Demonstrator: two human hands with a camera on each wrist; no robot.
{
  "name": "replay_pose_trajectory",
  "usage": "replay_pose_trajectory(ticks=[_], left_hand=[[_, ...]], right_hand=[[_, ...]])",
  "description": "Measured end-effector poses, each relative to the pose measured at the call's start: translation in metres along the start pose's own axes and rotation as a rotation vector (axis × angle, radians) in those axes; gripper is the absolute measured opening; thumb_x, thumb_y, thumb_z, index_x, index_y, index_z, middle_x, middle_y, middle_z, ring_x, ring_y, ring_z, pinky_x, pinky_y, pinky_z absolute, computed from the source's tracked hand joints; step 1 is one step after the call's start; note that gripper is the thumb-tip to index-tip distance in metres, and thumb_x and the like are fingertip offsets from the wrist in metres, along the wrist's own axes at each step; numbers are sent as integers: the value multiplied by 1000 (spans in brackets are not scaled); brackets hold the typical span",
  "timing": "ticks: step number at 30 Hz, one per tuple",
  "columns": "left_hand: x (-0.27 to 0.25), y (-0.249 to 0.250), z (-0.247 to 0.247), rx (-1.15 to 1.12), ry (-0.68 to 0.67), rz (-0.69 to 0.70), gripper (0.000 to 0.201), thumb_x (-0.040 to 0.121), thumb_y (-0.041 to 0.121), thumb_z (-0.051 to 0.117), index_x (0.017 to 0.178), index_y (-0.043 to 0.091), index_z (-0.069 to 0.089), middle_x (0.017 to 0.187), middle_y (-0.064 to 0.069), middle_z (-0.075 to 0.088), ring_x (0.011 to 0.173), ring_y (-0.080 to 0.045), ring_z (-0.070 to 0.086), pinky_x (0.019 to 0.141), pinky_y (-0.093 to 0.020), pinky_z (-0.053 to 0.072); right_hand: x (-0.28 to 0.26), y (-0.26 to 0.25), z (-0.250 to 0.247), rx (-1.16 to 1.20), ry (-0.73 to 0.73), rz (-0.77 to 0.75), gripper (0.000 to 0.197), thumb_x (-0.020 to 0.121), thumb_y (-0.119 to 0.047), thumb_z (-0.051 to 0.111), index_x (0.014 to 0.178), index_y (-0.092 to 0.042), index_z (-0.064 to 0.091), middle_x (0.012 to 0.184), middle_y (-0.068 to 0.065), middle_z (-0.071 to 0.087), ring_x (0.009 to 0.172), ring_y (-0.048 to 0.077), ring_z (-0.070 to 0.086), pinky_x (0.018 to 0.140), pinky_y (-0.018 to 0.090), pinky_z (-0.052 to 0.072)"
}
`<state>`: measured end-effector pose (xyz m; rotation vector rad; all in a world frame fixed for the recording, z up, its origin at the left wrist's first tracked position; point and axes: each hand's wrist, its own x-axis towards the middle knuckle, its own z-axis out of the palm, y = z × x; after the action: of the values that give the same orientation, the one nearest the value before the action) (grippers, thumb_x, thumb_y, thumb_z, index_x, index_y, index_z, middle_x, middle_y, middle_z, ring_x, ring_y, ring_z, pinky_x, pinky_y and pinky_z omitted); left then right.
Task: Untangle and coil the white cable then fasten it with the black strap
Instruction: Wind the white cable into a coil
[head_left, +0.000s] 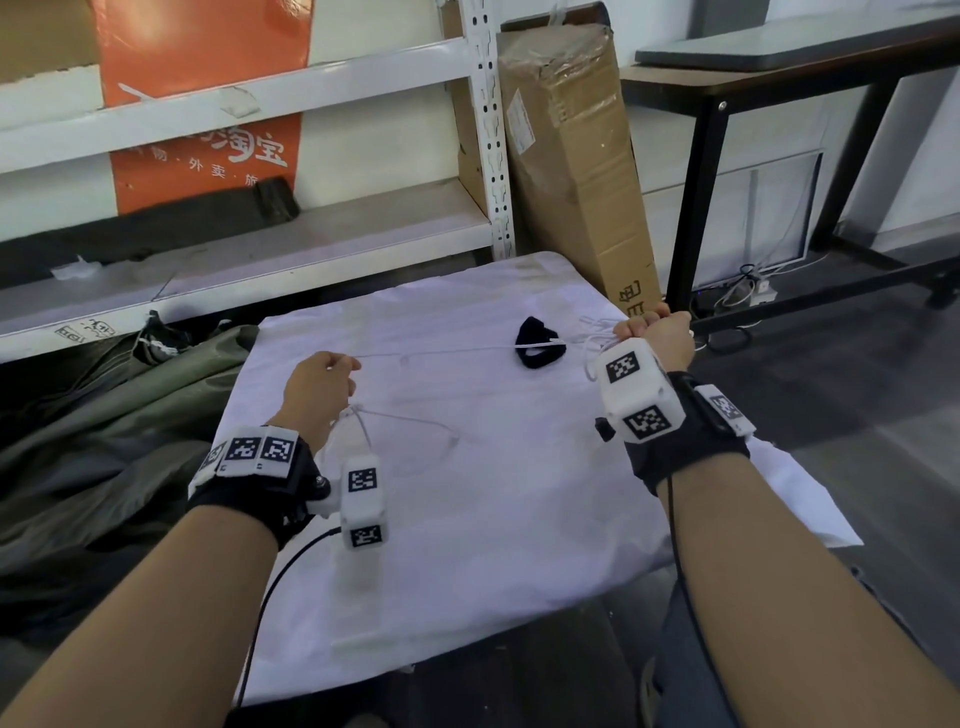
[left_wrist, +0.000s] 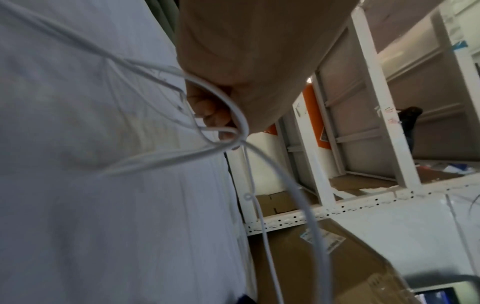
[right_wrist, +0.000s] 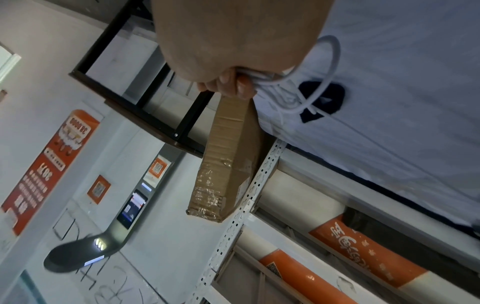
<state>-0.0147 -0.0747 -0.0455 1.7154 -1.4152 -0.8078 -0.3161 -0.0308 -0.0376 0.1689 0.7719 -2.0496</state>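
A thin white cable (head_left: 441, 353) stretches across a white cloth (head_left: 483, 493) between my two hands. My left hand (head_left: 324, 382) grips it at the cloth's left side, and a loose loop (head_left: 410, 421) hangs below that hand. In the left wrist view my curled fingers (left_wrist: 215, 115) hold several strands of the cable (left_wrist: 166, 156). My right hand (head_left: 652, 330) is at the cloth's far right edge, fist closed round bunched turns of the cable (right_wrist: 330, 67). The black strap (head_left: 537, 343) lies on the cloth between the hands, with the cable passing over it; the strap (right_wrist: 322, 98) also shows in the right wrist view.
A white metal shelf rack (head_left: 488, 130) stands behind the cloth, and a tall cardboard box (head_left: 571, 156) leans beside it. A dark table frame (head_left: 701, 182) is at the right. Dark green fabric (head_left: 104, 415) is heaped on the left.
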Motion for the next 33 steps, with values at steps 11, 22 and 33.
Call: replay_pose_trajectory(ticks=[11, 22, 33], left_hand=[[11, -27, -14, 928, -30, 267, 32, 101, 23, 36, 116, 17, 63, 107, -16, 58, 101, -36, 55, 78, -41, 45], [-16, 18, 24, 539, -268, 328, 49, 92, -1, 34, 128, 25, 55, 141, -2, 48, 127, -26, 45, 103, -37, 36], [-34, 37, 45, 267, -742, 196, 27, 95, 35, 53, 100, 14, 70, 74, 4, 60, 64, -10, 53, 69, -18, 42]], right_hand=[[-9, 4, 9, -43, -108, -21, 33, 101, -18, 28, 70, -12, 37, 33, -7, 25, 26, 8, 23, 32, 13, 22], [-24, 17, 18, -21, -412, 199, 47, 105, -35, 23, 66, -15, 40, 36, -8, 25, 27, 6, 22, 31, 17, 22], [-12, 6, 15, 306, -320, 210, 41, 104, -23, 26, 66, -14, 37, 36, -7, 27, 25, 7, 25, 30, 15, 23]])
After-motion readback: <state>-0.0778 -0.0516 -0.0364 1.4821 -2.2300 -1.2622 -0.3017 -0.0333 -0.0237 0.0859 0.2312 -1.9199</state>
